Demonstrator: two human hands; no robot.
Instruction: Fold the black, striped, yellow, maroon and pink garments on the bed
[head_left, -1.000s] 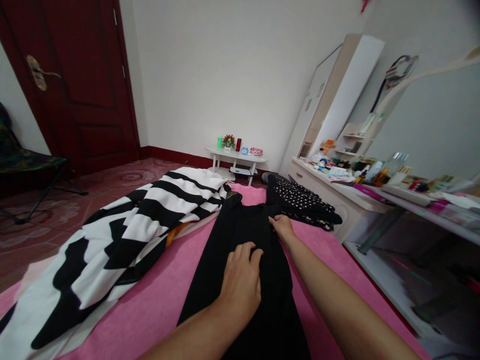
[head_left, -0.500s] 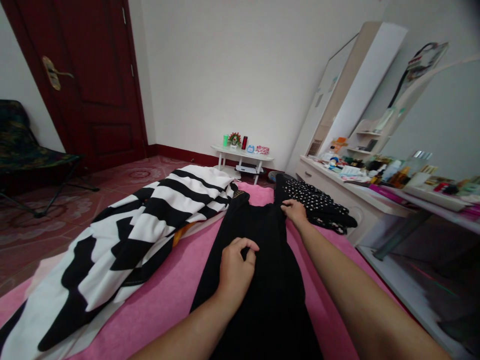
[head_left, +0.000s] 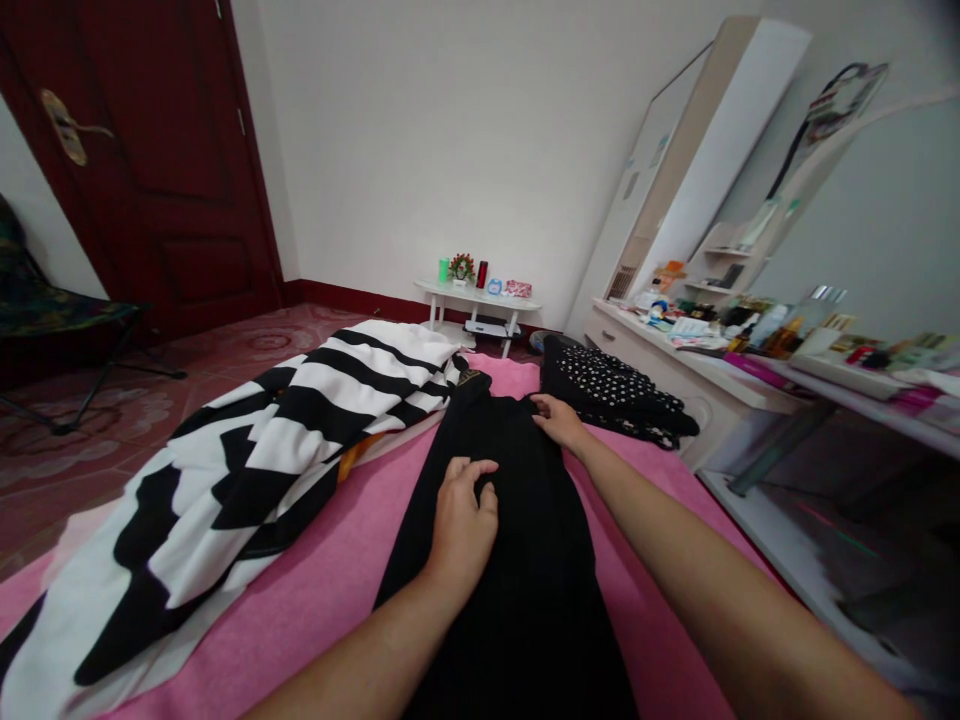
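A long black garment (head_left: 517,560) lies flat down the middle of a pink bed cover (head_left: 315,610). My left hand (head_left: 461,520) rests on its middle, fingers spread and pressed flat on the cloth. My right hand (head_left: 556,420) reaches farther, to the garment's top right edge, fingers lying on the fabric beside a black dotted garment (head_left: 611,395). Neither hand holds anything lifted.
A black-and-white striped cloth (head_left: 255,470) covers the bed's left side. A small white table (head_left: 476,300) with small items stands by the far wall. A cluttered white dresser (head_left: 712,365) runs along the right. A dark red door (head_left: 142,170) and a folding chair (head_left: 52,320) are at left.
My left hand went from flat to pinching the black cloth, and now lies flat again, slightly to the left. My right hand stayed at the garment's top edge.
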